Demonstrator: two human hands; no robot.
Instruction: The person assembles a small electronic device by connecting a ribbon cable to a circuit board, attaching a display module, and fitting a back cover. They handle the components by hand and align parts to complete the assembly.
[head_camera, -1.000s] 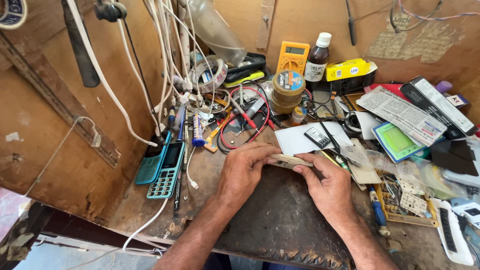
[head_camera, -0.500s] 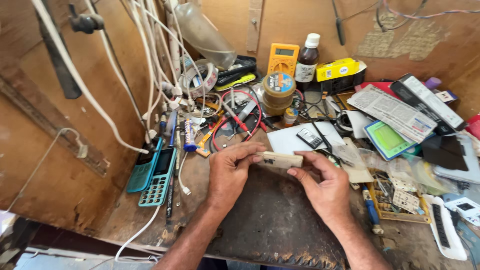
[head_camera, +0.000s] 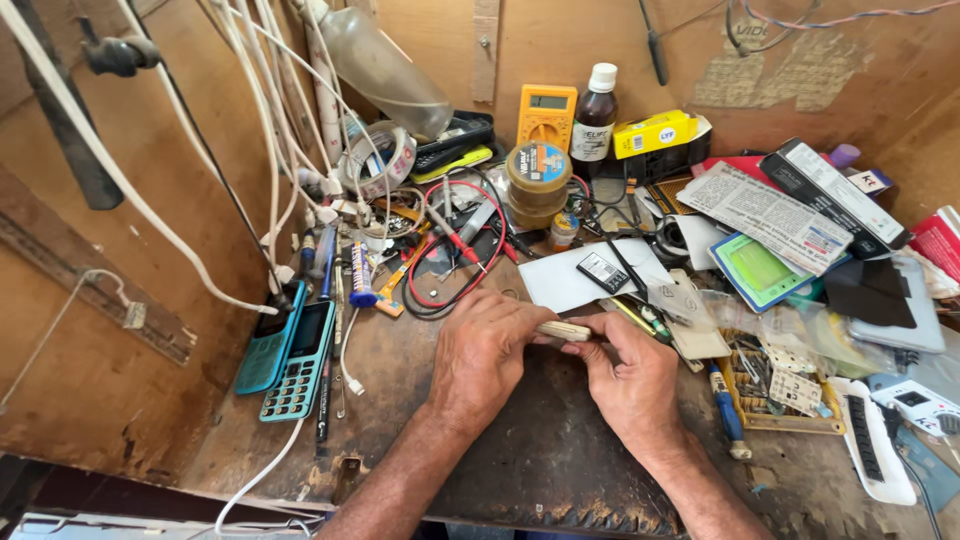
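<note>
1. Gripping a small pale flat device (head_camera: 563, 330) between both hands, just above the middle of the dark surface (head_camera: 540, 460).
2. Left hand (head_camera: 482, 355) closing over the device's left end, fingers curled on top, thumb hidden beneath.
3. Right hand (head_camera: 630, 375) pinching the right end, thumb and forefinger clamped on the edge.
4. Keeping the device level and low over the surface, so any loose part would be dropping onto bare wood rather than into clutter, judging by the crowding.
5. Steering clear of the white sheet (head_camera: 570, 282) at twelve o'clock and the screwdriver (head_camera: 725, 415) at three o'clock.
6. Leaving the two teal phones (head_camera: 290, 352) at nine o'clock, well apart.
7. Easing pressure evenly; twisting looks risky for so thin a piece.
</note>
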